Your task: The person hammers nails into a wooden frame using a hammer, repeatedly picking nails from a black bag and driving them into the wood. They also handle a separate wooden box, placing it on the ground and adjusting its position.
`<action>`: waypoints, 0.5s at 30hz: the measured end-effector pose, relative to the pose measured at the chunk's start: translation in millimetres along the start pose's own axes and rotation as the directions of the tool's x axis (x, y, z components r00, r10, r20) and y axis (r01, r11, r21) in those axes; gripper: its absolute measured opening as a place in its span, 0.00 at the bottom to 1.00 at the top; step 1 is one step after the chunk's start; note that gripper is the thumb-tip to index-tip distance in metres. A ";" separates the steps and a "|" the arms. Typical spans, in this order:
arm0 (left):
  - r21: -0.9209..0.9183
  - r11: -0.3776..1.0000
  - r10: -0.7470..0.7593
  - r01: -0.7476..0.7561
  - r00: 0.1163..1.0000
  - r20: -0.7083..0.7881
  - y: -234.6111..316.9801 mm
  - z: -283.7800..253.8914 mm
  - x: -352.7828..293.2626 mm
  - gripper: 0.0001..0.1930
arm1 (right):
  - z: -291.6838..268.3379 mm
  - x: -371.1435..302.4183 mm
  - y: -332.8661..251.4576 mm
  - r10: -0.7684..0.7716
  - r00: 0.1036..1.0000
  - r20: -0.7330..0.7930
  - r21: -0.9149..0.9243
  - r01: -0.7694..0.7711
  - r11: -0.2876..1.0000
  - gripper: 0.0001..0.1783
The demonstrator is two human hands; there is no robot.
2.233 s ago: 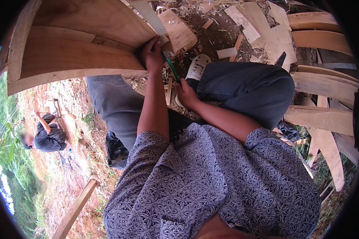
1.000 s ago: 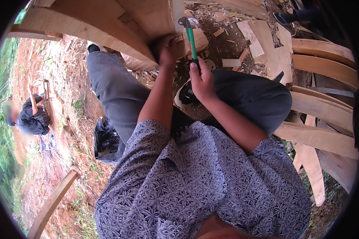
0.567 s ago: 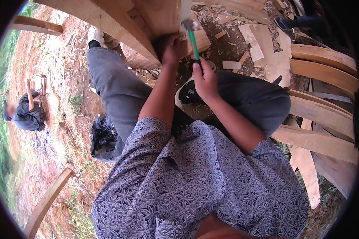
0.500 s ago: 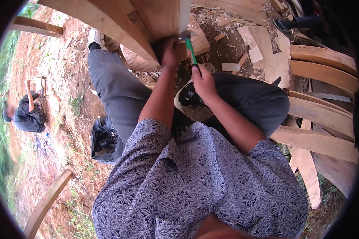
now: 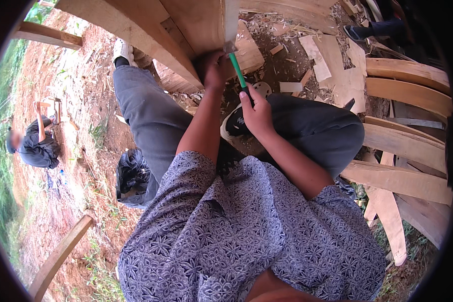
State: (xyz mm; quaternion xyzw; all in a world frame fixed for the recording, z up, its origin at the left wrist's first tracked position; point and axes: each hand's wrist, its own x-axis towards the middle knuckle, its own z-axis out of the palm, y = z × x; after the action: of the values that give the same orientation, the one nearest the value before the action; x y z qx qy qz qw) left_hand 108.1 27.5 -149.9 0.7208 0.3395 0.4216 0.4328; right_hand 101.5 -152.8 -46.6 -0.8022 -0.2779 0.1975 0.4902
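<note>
My right hand (image 5: 258, 111) is closed round the black grip of a hammer (image 5: 237, 70) with a green shaft. The hammer's metal head meets the lower end of a pale upright edge on a wooden piece (image 5: 196, 25), which rises in front of me. Beside the head, my left hand (image 5: 212, 70) is in shadow against the underside of this wood, its fingers curled. What those fingers hold, if anything, is hidden. Just behind the hammer head lies a wooden block (image 5: 248, 48) on the ground.
Curved wooden pieces (image 5: 407, 93) are stacked at my right. Thin offcuts (image 5: 337, 70) and shavings cover the ground ahead. A black plastic bag (image 5: 132, 173) lies by my left leg. Far left, a person (image 5: 38, 141) sits on the slope; another person's shoe (image 5: 356, 33) shows at top right.
The hammer head has swung left and slightly down, against the pale wood edge. My right hand has tilted with it. My left hand stays by the wood.
</note>
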 end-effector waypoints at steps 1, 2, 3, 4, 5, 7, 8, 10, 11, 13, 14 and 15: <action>0.018 1.000 -0.020 0.020 1.000 -0.003 -5.3 1.0 -1.1 0.05 | -1.6 0.4 -8.9 -0.023 1.000 -0.005 0.018 0.023 1.000 0.21; 0.036 0.999 -0.040 0.041 0.999 -0.006 -10.5 2.4 -1.3 0.05 | -3.4 1.5 -19.3 -0.046 0.999 -0.010 0.037 0.047 0.998 0.22; 0.047 0.997 -0.053 0.054 0.999 -0.006 -12.4 5.3 -0.3 0.05 | -5.8 3.7 -25.8 -0.073 0.997 -0.025 0.053 0.074 0.996 0.22; 0.072 0.997 -0.027 0.027 1.000 -0.005 -14.7 5.3 -1.3 0.04 | -4.9 6.1 -20.8 -0.025 1.000 0.009 0.001 0.025 1.000 0.22; 0.097 0.995 0.000 0.001 1.000 -0.003 -17.5 3.6 -2.3 0.04 | -1.7 9.3 -9.1 0.024 0.999 0.039 -0.052 -0.022 0.998 0.21; 0.098 0.995 0.036 -0.037 0.999 0.004 -11.1 4.3 0.9 0.04 | 1.6 11.8 10.9 0.037 0.999 0.032 -0.091 -0.034 0.995 0.21; 0.077 0.996 0.042 -0.043 0.999 0.009 -5.2 3.5 0.3 0.05 | 2.3 9.9 19.9 0.002 1.000 0.000 -0.076 -0.002 0.997 0.21; 0.063 0.998 0.025 -0.026 0.999 0.021 -7.1 -0.6 -3.3 0.06 | 1.8 5.3 13.1 -0.006 1.000 -0.015 -0.019 0.005 1.000 0.21; 0.058 0.998 0.011 -0.012 0.999 0.032 -8.1 -0.6 -1.0 0.06 | -1.0 4.9 10.0 0.016 1.000 -0.012 0.019 -0.016 1.000 0.22; 0.045 0.999 -0.018 0.016 0.999 0.049 -9.1 0.6 -1.0 0.08 | -4.0 4.9 4.0 0.020 0.999 -0.031 0.062 -0.019 0.998 0.22; 0.041 0.999 -0.034 0.032 0.998 0.052 -9.1 0.3 -3.1 0.08 | -2.7 5.3 6.6 0.004 0.999 -0.049 0.069 0.000 0.998 0.22; 0.037 0.998 -0.045 0.043 0.997 0.056 -8.0 0.7 -2.4 0.09 | -1.5 5.9 9.4 -0.016 0.997 -0.072 0.078 0.022 0.997 0.22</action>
State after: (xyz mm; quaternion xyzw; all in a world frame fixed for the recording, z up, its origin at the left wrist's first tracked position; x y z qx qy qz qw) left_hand 106.8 28.4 -158.2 0.7326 0.3502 0.3852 0.4385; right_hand 109.3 -153.5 -54.7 -0.7860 -0.2598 0.1749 0.5331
